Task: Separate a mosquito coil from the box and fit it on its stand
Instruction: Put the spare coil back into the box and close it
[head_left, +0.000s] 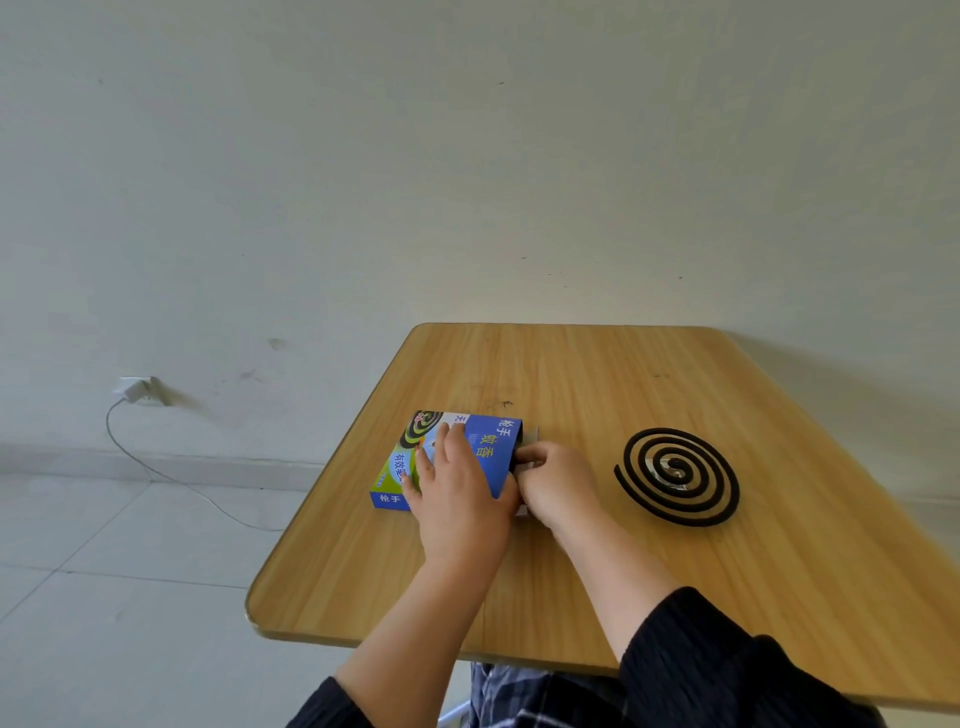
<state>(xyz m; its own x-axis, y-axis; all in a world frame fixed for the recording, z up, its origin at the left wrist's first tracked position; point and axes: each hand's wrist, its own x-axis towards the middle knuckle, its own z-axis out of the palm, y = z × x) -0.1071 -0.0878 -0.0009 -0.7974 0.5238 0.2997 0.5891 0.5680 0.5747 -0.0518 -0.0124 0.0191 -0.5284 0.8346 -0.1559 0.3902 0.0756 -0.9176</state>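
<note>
A blue and green mosquito coil box (493, 447) lies flat on the wooden table (571, 374), left of centre. My left hand (457, 499) rests on top of the box, fingers spread, pressing it down. My right hand (556, 483) is at the box's open right end, fingers curled around something dark at the opening; what it grips is mostly hidden. To the right, a black spiral mosquito coil (675, 475) sits on the table with a shiny metal stand (667, 480) visible under its centre.
The table's front edge runs close to my body, and its left edge falls off to a tiled floor (104, 597). A wall socket with a charger and cable (137, 389) is on the wall at the left.
</note>
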